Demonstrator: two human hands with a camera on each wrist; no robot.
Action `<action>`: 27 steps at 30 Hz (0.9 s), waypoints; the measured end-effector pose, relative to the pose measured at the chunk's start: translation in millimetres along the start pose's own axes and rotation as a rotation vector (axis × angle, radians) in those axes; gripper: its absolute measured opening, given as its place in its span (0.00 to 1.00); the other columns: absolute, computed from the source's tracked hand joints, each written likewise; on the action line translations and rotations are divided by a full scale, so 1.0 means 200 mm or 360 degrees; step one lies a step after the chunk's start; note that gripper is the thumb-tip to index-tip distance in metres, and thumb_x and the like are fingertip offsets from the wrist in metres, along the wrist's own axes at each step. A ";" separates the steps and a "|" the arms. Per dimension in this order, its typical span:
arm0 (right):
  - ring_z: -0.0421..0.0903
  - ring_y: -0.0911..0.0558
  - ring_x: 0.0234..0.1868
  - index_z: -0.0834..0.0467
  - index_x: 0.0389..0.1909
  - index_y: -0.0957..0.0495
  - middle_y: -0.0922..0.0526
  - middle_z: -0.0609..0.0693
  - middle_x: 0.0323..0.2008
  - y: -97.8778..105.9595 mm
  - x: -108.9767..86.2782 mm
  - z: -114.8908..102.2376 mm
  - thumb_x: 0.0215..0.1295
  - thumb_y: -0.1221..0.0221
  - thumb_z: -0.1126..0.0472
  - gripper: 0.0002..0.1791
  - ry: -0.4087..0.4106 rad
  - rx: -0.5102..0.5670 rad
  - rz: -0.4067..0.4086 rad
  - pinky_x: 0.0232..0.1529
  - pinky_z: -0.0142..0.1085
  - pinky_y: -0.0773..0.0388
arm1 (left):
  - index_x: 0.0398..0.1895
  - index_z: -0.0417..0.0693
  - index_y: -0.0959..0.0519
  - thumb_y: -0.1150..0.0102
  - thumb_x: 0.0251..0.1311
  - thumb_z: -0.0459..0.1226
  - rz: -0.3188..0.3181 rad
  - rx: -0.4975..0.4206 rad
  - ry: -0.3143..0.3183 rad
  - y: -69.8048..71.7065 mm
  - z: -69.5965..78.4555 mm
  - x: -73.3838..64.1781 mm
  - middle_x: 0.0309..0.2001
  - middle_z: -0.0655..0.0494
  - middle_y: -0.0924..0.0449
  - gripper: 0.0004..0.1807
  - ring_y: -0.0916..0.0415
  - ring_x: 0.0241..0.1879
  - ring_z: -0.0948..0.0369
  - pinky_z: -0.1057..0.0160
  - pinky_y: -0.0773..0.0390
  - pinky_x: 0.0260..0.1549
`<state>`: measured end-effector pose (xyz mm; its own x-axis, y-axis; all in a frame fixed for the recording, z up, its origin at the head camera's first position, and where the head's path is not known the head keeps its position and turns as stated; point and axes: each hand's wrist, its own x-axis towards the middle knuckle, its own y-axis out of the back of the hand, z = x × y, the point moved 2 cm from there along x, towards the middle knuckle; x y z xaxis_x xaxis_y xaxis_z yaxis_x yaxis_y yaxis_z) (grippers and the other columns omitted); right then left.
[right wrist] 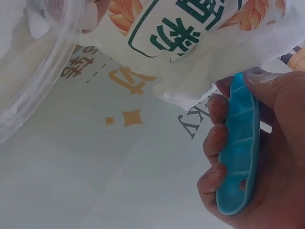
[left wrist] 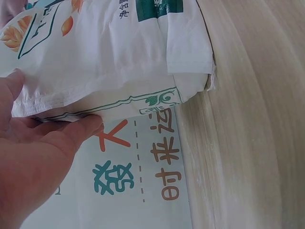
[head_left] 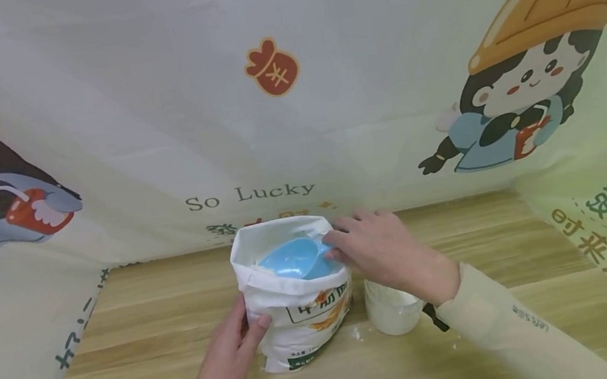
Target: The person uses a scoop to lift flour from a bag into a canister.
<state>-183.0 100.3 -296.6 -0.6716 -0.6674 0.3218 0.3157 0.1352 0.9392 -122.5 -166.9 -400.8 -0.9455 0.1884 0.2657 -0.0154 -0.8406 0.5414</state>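
A white flour bag [head_left: 304, 335] stands open-topped on the table, its rim folded outward. My left hand [head_left: 232, 350] holds the bag's left side, thumb on the front and fingers behind, as the left wrist view also shows. At the bag's mouth, my right hand [head_left: 385, 252] grips the handle of a blue scoop [head_left: 292, 259]. The scoop's bowl lies inside the opening, above some white flour. In the right wrist view, fingers dusted with flour curl round the ribbed blue handle [right wrist: 238, 143]. A clear round container [head_left: 394, 314] with white powder stands below my right forearm.
The wood-grain table [head_left: 145, 335] has small spills of white powder [head_left: 357, 333] near the container. Printed cloth [head_left: 157, 106] walls the table in at the back and both sides. A small black object [head_left: 435, 317] shows beside the container, partly hidden by the sleeve.
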 end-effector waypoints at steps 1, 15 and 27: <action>0.51 0.19 0.40 0.51 0.53 0.15 0.15 0.48 0.44 0.00 0.00 0.00 0.74 0.39 0.46 0.16 0.0002 0.0010 0.0005 0.29 0.40 0.22 | 0.74 0.47 0.32 0.45 0.77 0.40 -0.0006 -0.0002 0.0008 0.00 0.00 0.00 0.63 0.45 0.21 0.25 0.22 0.61 0.52 0.51 0.19 0.56; 0.50 0.18 0.40 0.52 0.53 0.15 0.14 0.48 0.46 -0.06 -0.03 0.04 0.75 0.39 0.47 0.17 -0.0102 0.0164 0.0054 0.32 0.41 0.19 | 0.80 0.44 0.44 0.47 0.79 0.42 -0.0026 0.0034 0.0005 0.00 -0.02 0.00 0.70 0.39 0.28 0.33 0.26 0.65 0.46 0.48 0.23 0.60; 0.53 0.16 0.48 0.55 0.55 0.16 0.13 0.51 0.50 -0.05 -0.05 0.07 0.75 0.38 0.48 0.17 -0.0193 0.0255 0.0094 0.36 0.46 0.16 | 0.84 0.46 0.53 0.47 0.79 0.43 -0.0052 -0.0009 0.0032 0.00 -0.01 0.00 0.73 0.35 0.35 0.39 0.32 0.70 0.43 0.46 0.27 0.63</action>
<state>-188.7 116.7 -308.5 -0.7339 -0.5632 0.3796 0.2525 0.2926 0.9223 -123.4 -166.9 -402.1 -0.9508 0.2055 0.2320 -0.0480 -0.8372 0.5448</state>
